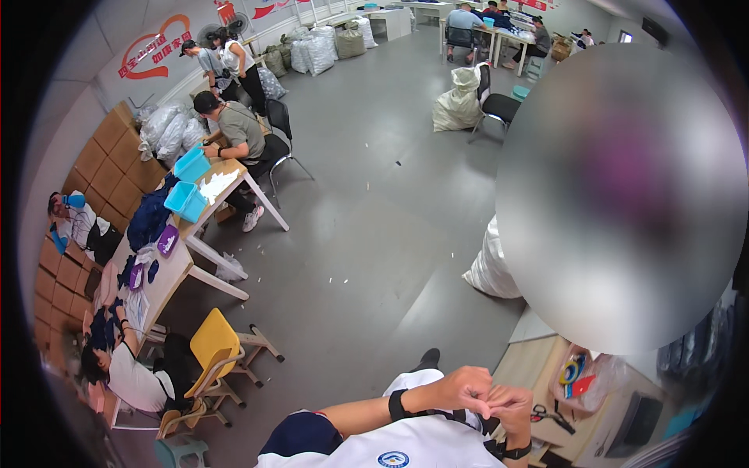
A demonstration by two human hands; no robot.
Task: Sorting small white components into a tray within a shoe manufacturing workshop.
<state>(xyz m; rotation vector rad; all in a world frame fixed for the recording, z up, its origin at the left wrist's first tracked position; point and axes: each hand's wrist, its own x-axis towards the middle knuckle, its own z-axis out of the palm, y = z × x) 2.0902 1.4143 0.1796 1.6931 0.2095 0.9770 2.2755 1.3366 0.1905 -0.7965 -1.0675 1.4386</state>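
My left hand (463, 389) and my right hand (512, 407) meet in front of my body at the lower edge of the view. Both have curled fingers, and the knuckles and fingertips of the two press close together. Whatever they may hold is hidden. Each wrist wears a black band. Just right of my right hand, a pair of scissors (539, 414) with dark handles lies on the wooden table (519, 366). Beyond it stands a pink basket (563, 388) with rolls of tape and a clear plastic bag.
White sacks (493, 265) stand on the grey floor at right, partly behind a blurred round patch. At left, people sit and stand around a long table (175, 269) with blue bins (186, 201) and dark cloth. A yellow chair (214, 343) stands near it.
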